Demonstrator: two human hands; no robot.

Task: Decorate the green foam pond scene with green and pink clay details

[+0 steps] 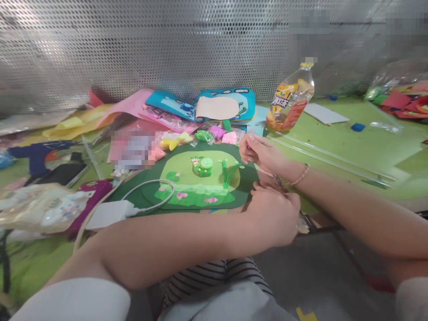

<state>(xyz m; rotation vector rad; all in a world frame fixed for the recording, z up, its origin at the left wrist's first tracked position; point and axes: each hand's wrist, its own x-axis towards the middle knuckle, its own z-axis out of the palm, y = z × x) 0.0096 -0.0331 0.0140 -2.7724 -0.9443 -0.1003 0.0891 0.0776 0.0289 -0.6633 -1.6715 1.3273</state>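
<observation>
My left hand reaches across in front of me and rests curled at the table's front edge, beside the right corner of a dark green felt board; what its fingers hold is hidden. My right hand hovers at the board's upper right edge, fingers pinched on a small pink piece. The board carries a light green felt oval with a green clay snail, thin green stems and small pink flowers.
A tilted juice bottle stands behind my right hand. Small bags of coloured clay, felt sheets, a blue glue gun, a phone, a white charger with cable and a perforated metal wall surround the board.
</observation>
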